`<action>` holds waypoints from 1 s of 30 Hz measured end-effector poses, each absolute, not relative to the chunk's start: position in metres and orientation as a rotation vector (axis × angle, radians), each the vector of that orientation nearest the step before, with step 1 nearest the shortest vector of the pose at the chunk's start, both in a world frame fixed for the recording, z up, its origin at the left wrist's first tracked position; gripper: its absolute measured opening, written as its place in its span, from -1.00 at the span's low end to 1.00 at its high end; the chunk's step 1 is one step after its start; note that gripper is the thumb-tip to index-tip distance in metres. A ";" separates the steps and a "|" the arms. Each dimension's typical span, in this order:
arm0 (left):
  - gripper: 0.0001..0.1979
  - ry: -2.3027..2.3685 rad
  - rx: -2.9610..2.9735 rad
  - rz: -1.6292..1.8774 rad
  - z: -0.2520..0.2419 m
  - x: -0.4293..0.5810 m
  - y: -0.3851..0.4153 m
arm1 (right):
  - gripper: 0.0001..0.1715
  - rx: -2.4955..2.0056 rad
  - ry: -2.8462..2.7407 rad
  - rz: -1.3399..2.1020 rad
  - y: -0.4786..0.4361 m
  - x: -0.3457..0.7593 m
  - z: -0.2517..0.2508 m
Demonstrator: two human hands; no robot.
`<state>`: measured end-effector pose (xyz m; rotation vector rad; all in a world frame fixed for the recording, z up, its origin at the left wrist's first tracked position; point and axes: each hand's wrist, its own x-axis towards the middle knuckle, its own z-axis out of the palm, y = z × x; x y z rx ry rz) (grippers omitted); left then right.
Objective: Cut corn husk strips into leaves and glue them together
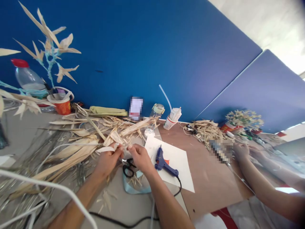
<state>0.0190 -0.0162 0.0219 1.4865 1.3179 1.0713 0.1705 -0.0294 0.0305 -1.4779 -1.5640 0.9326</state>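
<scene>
My left hand [110, 159] is closed with its fingertips pinching a pale strip of dried husk [106, 149]. Close beside it, my right hand [140, 156] has its thumb and finger pressed together near the same husk; what they hold is too small to tell. Black-handled scissors [128, 171] lie just below, between the two hands. A blue glue gun [164, 163] rests on a white sheet [184, 165] to the right of my right hand. Dried husks [78, 151] are spread out behind and left of my hands.
Husk flowers on blue stems [50, 60] stand in a red cup [62, 106] at the left. A white cable [71, 194] loops across the front left. At the right, another person's arms [259, 178] reach over the table, near a husk pile [207, 132].
</scene>
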 end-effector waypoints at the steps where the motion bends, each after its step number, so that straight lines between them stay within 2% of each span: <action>1: -0.71 1.292 1.484 1.071 0.022 0.021 -0.017 | -0.47 -1.496 -1.584 0.901 -0.030 0.169 0.030; 8: -0.67 1.228 1.553 1.071 0.024 0.024 -0.020 | -0.47 -1.585 -1.605 0.858 -0.029 0.164 0.030; 18: -0.87 1.105 1.833 1.033 0.017 0.021 -0.025 | -0.42 -1.454 -1.392 1.432 -0.029 0.174 0.044; 30: -0.87 1.268 1.884 1.019 0.015 0.006 -0.020 | -0.44 -1.325 -1.249 1.655 -0.029 0.190 0.057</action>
